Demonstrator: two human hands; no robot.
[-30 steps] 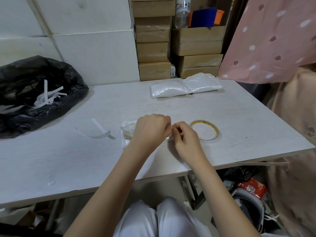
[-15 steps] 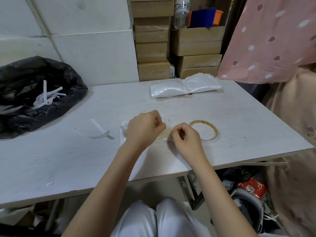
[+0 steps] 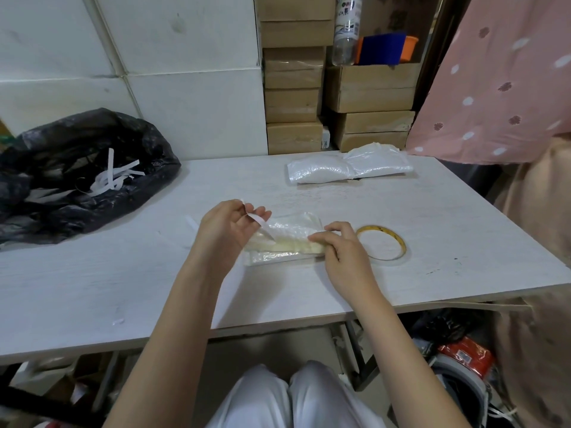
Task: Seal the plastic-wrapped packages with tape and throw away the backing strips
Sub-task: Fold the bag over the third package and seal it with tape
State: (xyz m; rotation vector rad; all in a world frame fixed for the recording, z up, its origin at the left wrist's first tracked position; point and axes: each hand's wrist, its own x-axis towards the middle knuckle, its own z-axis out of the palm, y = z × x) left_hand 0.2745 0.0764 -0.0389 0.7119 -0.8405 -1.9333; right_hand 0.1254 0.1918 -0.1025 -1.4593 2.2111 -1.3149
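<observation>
**Backing strip lifted from package between 2 hands**

The plastic-wrapped package lay flat on the white table, directly between the 2 hands. The left hand sat at its left end, fingers curled, pinching a white backing strip that curved up from the package's top. The right hand pressed down on the package's right end with bent fingers. The package was clear crinkled film over a pale cream block, a glossy band running along its length. A tape roll lay just right of the right hand. Well apart, at the table's far edge, rested 2 more wrapped packages. A black rubbish bag holding white strips sat at the far left.
</observation>
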